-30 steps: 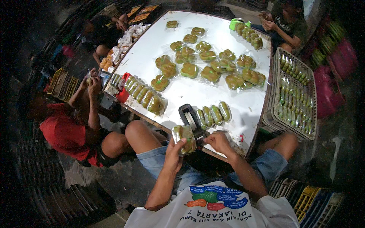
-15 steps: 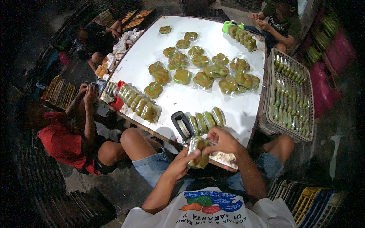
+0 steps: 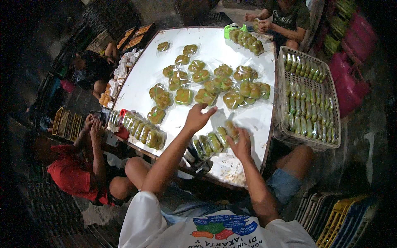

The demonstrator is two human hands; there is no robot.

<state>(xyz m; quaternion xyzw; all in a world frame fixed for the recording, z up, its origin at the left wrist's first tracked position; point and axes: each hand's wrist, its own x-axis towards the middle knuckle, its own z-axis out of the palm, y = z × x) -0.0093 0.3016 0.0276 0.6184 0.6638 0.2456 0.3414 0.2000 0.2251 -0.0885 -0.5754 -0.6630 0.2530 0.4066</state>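
My left hand [image 3: 198, 118] reaches over the white table [image 3: 144, 76] toward loose clear bags of brownish-green fruit [image 3: 204, 96], open and holding nothing. Lower and to the right, my right hand [image 3: 240, 142] touches the blurred far-right pack [image 3: 230, 130] in a short row of wrapped fruit packs [image 3: 214, 142]; whether its fingers grip that pack is unclear. A black tape dispenser [image 3: 189, 153] stands at the left end of this row, partly behind my left forearm. More bagged fruit [image 3: 159, 97] is spread over the middle and back of the table.
A crate of wrapped packs [image 3: 306, 140] adjoins the table's right side. At left, a co-worker in red [image 3: 70, 173] sits beside another row [image 3: 140, 132] with a red dispenser. Two other people [image 3: 289, 22] [image 3: 84, 66] sit farther back. Stacked crates [image 3: 339, 215] stand at lower right.
The pack my hands held near the front edge is no longer between them. My left hand has moved forward over the table; my right hand has shifted to the row's right end.
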